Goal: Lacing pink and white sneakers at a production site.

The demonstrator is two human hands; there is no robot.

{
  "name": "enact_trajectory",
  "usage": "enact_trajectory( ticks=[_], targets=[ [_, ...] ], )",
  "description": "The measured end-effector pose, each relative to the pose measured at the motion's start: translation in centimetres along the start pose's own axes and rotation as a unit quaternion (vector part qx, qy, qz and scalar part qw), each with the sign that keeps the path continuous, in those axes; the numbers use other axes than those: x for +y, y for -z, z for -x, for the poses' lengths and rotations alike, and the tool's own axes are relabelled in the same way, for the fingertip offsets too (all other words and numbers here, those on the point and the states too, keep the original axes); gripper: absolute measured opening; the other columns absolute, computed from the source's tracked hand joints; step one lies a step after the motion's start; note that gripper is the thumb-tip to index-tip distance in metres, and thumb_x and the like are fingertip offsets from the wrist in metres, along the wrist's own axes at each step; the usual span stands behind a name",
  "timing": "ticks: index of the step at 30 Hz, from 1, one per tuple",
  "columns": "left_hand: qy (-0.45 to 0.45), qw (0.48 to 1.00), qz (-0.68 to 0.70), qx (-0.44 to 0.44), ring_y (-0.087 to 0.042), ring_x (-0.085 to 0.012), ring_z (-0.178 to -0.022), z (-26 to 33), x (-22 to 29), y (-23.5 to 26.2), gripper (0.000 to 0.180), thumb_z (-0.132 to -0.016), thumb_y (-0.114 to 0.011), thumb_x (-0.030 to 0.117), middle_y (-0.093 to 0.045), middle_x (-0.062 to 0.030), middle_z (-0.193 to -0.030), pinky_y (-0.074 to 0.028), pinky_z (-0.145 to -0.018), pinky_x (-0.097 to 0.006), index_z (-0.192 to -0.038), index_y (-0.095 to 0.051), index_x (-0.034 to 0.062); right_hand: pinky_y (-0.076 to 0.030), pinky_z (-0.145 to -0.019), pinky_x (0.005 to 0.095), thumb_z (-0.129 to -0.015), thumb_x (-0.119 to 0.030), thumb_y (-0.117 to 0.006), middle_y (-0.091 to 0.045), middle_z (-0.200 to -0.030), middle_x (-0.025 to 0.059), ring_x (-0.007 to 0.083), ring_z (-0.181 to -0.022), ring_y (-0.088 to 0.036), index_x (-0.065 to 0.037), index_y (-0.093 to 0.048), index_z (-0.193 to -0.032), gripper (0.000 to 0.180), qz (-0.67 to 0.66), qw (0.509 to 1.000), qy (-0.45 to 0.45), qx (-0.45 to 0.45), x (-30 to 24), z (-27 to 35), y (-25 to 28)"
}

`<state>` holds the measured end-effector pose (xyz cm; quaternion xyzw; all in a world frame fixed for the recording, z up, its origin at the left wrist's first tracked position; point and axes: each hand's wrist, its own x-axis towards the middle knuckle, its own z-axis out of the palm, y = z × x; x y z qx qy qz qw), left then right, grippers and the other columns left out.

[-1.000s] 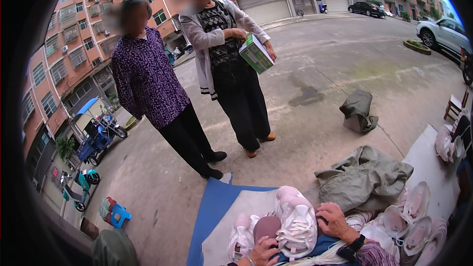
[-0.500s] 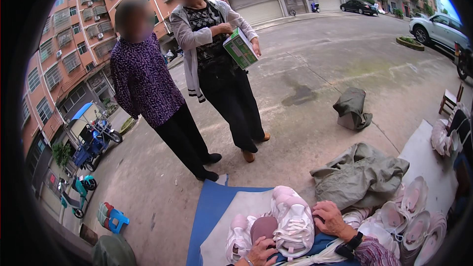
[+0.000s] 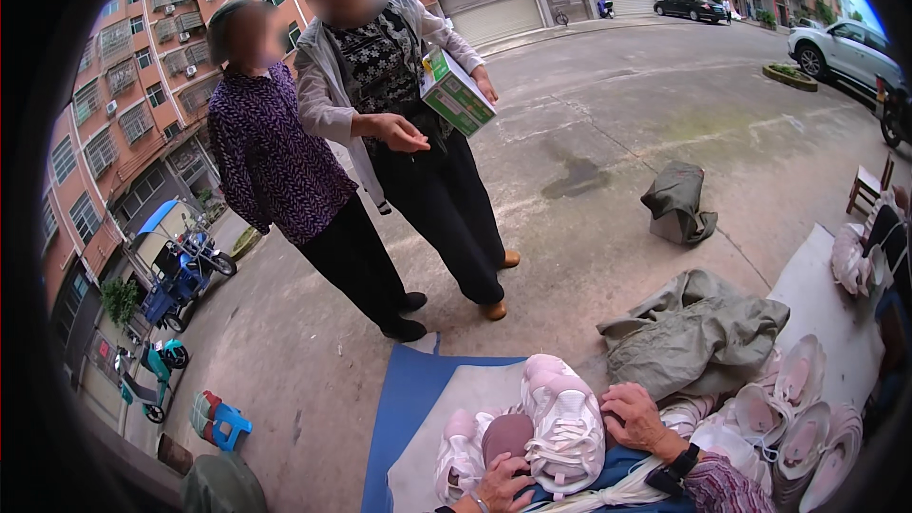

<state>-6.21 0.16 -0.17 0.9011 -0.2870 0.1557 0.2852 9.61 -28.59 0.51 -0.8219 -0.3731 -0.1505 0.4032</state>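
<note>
My left hand [image 3: 503, 486] rests with fingers apart against a mauve rounded piece [image 3: 508, 437], which looks like a shoe sole. Right beside it lies a pale pink and white sneaker [image 3: 562, 437] with white laces, and another pale sneaker [image 3: 458, 456] sits to the left. On the other side of the middle sneaker, my right hand [image 3: 638, 418] has its fingers bent and spread near the shoe's edge; what lies under the fingertips is partly hidden. A bundle of white laces [image 3: 608, 498] runs between my wrists over blue cloth.
Several pale shoe pieces [image 3: 798, 418] are heaped at the right. An olive cloth [image 3: 698, 337] lies beyond my right hand, and a covered bundle [image 3: 680, 204] farther out. Two people stand opposite; the nearer to me holds a green and white box [image 3: 458, 95]. A blue stool [image 3: 228, 426] stands left.
The person with the box has stepped and leaned to the left, lowering a free hand outward from the box. My hands and the shoes stay nearly where they were.
</note>
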Motion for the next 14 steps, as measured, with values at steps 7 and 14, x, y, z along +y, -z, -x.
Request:
enact_trajectory(
  ticks=[7,14],
  targets=[
    [0.007,0.998,0.005,-0.057,-0.051,-0.0243,-0.118,1.2,-1.3,-0.4,0.028,-0.077,-0.073,0.027,-0.055,-0.0108,-0.115,-0.030,-0.112,-0.048,-0.099,-0.071,0.0105,-0.043,-0.101,0.0470,-0.074,-0.012,-0.071,-0.065,-0.105,0.0070,0.0286,-0.110,-0.061,-0.008,-0.067,-0.093,0.020,-0.003,1.000,-0.003,0.000,0.1,0.0,-0.1],
    [0.003,1.000,-0.009,-0.007,-0.052,-0.0299,-0.113,0.3,0.0,0.1,0.029,-0.074,-0.074,0.021,-0.055,-0.0124,-0.111,-0.035,-0.109,-0.053,-0.099,-0.068,0.0090,-0.042,-0.103,0.0473,-0.075,-0.013,-0.071,-0.065,-0.107,0.0074,0.0287,-0.112,-0.061,-0.009,-0.067,-0.094,0.020,-0.006,1.000,-0.006,-0.005,0.3,0.1,-0.4]
  ],
)
